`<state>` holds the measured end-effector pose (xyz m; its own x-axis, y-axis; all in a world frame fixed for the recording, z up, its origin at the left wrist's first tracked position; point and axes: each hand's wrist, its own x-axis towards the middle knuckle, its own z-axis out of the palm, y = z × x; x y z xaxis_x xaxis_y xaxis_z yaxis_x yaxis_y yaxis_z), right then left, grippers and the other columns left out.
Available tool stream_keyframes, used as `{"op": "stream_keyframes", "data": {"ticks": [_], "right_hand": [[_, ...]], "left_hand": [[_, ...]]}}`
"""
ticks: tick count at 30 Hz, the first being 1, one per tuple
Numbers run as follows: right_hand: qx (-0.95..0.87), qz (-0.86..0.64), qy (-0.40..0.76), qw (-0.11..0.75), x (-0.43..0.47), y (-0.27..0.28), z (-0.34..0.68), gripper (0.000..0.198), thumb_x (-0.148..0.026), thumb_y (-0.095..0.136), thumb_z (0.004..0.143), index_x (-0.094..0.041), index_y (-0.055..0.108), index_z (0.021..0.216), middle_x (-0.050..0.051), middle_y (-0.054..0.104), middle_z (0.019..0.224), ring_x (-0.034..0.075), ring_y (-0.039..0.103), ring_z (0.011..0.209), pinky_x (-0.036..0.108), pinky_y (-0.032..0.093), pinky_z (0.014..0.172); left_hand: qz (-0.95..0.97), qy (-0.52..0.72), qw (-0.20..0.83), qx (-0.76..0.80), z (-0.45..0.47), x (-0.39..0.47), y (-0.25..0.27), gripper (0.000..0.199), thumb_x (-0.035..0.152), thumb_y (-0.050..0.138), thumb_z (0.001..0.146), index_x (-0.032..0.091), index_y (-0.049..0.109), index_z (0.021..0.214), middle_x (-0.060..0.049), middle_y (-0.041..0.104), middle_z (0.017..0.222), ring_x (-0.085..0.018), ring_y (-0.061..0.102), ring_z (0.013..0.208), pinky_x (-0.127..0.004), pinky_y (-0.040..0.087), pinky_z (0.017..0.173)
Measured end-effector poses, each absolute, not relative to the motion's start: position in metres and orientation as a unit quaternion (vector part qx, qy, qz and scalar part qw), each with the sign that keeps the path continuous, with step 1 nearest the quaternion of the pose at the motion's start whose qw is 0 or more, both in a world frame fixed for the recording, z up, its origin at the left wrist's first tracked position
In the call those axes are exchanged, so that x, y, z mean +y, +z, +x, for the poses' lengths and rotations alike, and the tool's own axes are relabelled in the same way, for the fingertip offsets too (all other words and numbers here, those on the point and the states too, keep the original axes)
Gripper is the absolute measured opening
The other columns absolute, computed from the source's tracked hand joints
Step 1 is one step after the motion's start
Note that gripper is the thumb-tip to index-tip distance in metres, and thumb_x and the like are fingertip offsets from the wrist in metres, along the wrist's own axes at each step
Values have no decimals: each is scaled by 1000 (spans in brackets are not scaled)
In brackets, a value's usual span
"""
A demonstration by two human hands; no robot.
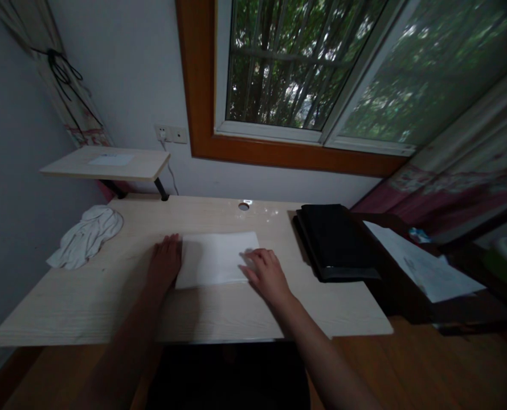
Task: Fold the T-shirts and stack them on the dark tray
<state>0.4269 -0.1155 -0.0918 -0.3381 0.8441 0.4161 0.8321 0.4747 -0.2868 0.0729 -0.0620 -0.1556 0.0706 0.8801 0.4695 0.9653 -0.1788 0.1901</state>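
A white rectangular sheet, perhaps a stack of paper (pixel 217 259), lies flat on the desk in front of me. At its left edge rests my left hand (pixel 164 261), fingers stretched forward and lying on the desk. My right hand (pixel 268 273) is at the sheet's right edge, with its thumb and fingertips over the border and a gap between them. Whether those fingertips press on the sheet or hover just above it, I cannot tell. Neither hand is closed around anything.
The pale wooden desk (pixel 236 319) carries a crumpled white cloth (pixel 89 236) on the left and black folders (pixel 334 239) on the right. A small raised shelf (pixel 108 162) stands at the back left. Papers (pixel 420 262) lie on a dark surface further right.
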Motion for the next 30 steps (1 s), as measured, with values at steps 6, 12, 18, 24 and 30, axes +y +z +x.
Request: {"op": "stream_keyframes", "data": {"ticks": [6, 12, 18, 24, 30], "right_hand": [[-893, -403, 43, 196, -125, -99, 402, 39, -37, 75, 92, -23, 64, 127, 10, 67, 118, 27, 60, 111, 42, 53, 94], [-896, -415, 13, 160, -120, -108, 407, 25, -25, 75, 91, -20, 66, 114, 11, 67, 119, 26, 64, 109, 39, 55, 94], [-900, -415, -1, 132, -114, -102, 430, 13, -18, 69, 93, -21, 68, 105, 10, 68, 113, 22, 66, 99, 33, 55, 88], [-867, -477, 2, 144, -103, -98, 471, 18, -13, 58, 96, -23, 72, 101, 7, 69, 105, 19, 65, 90, 28, 52, 81], [-816, -542, 22, 198, -84, -108, 505, 30, -16, 48, 99, -23, 74, 113, 9, 66, 126, 22, 67, 106, 32, 54, 92]], "left_hand": [[-739, -248, 75, -622, 65, -62, -156, 54, 13, 34, 95, 9, 45, 147, -25, 58, 144, -35, 52, 140, -59, 41, 114], [-730, -302, 57, -610, 65, -61, -152, 48, 17, 41, 94, 16, 53, 140, -19, 63, 137, -32, 57, 131, -57, 44, 112], [-702, -324, -9, -634, 66, -62, -145, 45, 20, 42, 93, 17, 56, 136, -16, 63, 132, -30, 56, 128, -52, 42, 116], [-694, -341, -30, -633, 66, -62, -144, 44, 22, 44, 92, 18, 58, 134, -14, 63, 129, -30, 56, 126, -52, 43, 115], [-698, -334, -36, -632, 65, -61, -144, 42, 23, 45, 92, 17, 60, 131, -14, 64, 126, -30, 57, 122, -52, 44, 113]]}}
